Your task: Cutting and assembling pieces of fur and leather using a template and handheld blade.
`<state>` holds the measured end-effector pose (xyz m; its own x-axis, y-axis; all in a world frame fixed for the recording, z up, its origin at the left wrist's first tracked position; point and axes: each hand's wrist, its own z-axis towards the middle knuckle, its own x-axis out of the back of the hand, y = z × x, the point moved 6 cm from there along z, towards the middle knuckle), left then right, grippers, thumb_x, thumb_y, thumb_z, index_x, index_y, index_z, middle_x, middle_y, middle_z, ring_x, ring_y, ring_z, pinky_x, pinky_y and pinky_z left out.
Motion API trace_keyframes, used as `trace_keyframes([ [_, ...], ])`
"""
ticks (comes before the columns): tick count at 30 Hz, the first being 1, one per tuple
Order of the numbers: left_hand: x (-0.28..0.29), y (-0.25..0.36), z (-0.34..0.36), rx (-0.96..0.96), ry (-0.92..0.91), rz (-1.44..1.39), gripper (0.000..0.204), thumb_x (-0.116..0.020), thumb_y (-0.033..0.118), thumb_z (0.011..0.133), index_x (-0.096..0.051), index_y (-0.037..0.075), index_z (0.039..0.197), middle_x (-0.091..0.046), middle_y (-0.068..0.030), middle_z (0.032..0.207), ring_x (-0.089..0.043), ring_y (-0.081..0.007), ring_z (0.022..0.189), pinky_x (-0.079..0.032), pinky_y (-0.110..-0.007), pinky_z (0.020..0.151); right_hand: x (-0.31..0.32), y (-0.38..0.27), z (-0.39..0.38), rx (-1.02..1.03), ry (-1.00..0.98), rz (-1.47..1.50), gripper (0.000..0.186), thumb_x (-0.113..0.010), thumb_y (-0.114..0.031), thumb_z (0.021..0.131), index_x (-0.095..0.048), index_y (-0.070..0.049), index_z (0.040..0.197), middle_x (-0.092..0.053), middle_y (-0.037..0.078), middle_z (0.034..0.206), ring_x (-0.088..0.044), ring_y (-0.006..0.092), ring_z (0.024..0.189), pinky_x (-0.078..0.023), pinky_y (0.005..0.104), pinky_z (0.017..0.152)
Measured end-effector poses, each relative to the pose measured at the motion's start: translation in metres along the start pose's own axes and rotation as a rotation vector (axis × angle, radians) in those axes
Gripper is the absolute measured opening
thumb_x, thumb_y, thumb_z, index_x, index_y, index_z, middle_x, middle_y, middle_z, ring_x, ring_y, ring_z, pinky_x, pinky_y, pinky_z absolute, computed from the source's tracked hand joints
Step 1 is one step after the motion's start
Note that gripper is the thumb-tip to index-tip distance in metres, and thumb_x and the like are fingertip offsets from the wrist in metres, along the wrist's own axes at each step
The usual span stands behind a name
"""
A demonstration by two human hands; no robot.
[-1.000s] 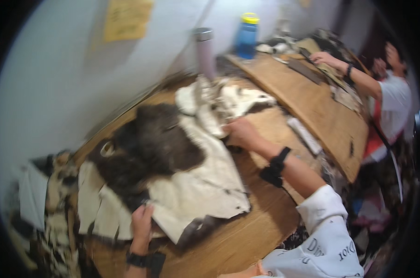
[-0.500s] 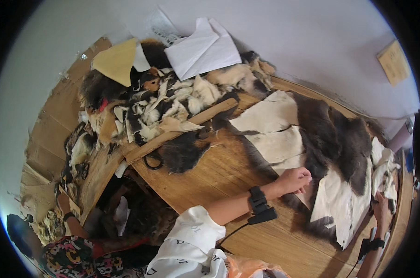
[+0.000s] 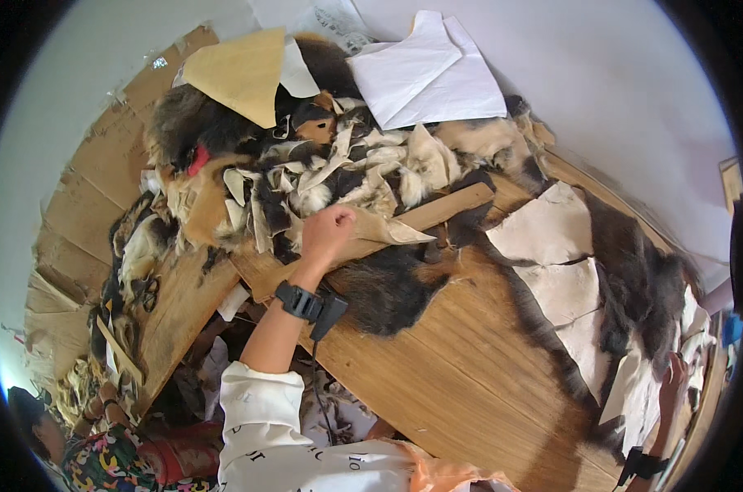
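Observation:
My left hand point(image 3: 329, 233) reaches over a pile of fur scraps point(image 3: 375, 176), its fingers curled closed next to a cream hide scrap point(image 3: 379, 231). What it holds, if anything, is hidden. A wooden strip point(image 3: 447, 205) lies along the pile's near edge, with a dark fur piece point(image 3: 388, 289) in front. At the far right, my right hand point(image 3: 674, 373) is beside pale pelt pieces point(image 3: 631, 398); its fingers are hard to make out. Cut pelts, leather side up point(image 3: 552, 283), lie along the right of the table, partly covered by dark grey-brown fur point(image 3: 629, 266).
A yellow paper pattern point(image 3: 240, 74) and white paper patterns point(image 3: 429, 74) rest on the pile near the wall. Another person point(image 3: 113, 451) works at lower left, hands by a second wooden surface point(image 3: 179, 328). An orange plastic bag point(image 3: 457, 476) is at the lower edge.
My left hand has moved left and away from me, from the pelts to the scrap pile. My right hand stays at the far right. The view has shifted left.

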<state>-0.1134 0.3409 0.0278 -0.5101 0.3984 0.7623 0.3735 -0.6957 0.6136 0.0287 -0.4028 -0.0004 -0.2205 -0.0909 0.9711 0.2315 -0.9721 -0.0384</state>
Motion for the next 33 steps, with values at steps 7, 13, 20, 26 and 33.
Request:
trace_keyframes([
  [7, -0.006, -0.031, 0.054, -0.096, 0.274, -0.046, 0.015, -0.06, 0.019, 0.075, -0.067, 0.008, 0.082, -0.065, -0.0109, 0.074, -0.062, -0.0253, 0.071, -0.048, -0.034, 0.066, 0.022, -0.119, 0.005, 0.231, -0.011, 0.142, 0.035, -0.046, 0.006, 0.079, -0.054, -0.003, 0.112, -0.056, 0.019, 0.105, -0.054, 0.0351, 0.097, -0.043, 0.0407, 0.083],
  [13, -0.032, -0.04, 0.073, -0.14, 0.246, 0.175, 0.012, -0.06, 0.013, 0.076, -0.063, 0.006, 0.085, -0.06, -0.0127, 0.083, -0.058, -0.0325, 0.075, -0.045, -0.04, 0.066, 0.025, -0.162, 0.004, 0.206, -0.114, 0.135, 0.033, -0.047, 0.006, 0.079, -0.056, -0.003, 0.11, -0.058, 0.019, 0.104, -0.055, 0.0356, 0.097, -0.043, 0.041, 0.083],
  [20, -0.012, 0.043, 0.006, -0.293, 0.148, -0.401, 0.004, -0.052, 0.003, 0.081, -0.053, 0.002, 0.084, -0.058, -0.0133, 0.077, -0.059, -0.0259, 0.072, -0.044, -0.035, 0.064, 0.036, -0.206, 0.01, 0.349, -0.004, 0.051, 0.032, -0.048, 0.005, 0.08, -0.056, -0.004, 0.11, -0.059, 0.018, 0.102, -0.055, 0.0356, 0.095, -0.044, 0.0403, 0.08],
  [26, -0.028, 0.031, -0.034, -0.331, -0.199, -0.329, 0.006, -0.053, 0.003, 0.079, -0.054, 0.001, 0.085, -0.059, -0.015, 0.077, -0.058, -0.0306, 0.073, -0.044, -0.038, 0.064, 0.038, -0.27, 0.008, 0.442, -0.11, 0.2, 0.026, -0.05, 0.001, 0.079, -0.057, -0.001, 0.103, -0.058, 0.019, 0.095, -0.056, 0.0344, 0.087, -0.045, 0.0392, 0.075],
  [33, 0.046, -0.045, 0.019, 0.082, -0.002, -0.177, 0.012, -0.054, 0.015, 0.083, -0.06, 0.006, 0.089, -0.064, -0.0112, 0.077, -0.063, -0.0223, 0.068, -0.048, -0.032, 0.063, 0.034, -0.274, 0.005, 0.342, -0.232, 0.202, 0.023, -0.05, 0.001, 0.077, -0.058, 0.001, 0.099, -0.058, 0.02, 0.093, -0.056, 0.0353, 0.085, -0.045, 0.0395, 0.072],
])
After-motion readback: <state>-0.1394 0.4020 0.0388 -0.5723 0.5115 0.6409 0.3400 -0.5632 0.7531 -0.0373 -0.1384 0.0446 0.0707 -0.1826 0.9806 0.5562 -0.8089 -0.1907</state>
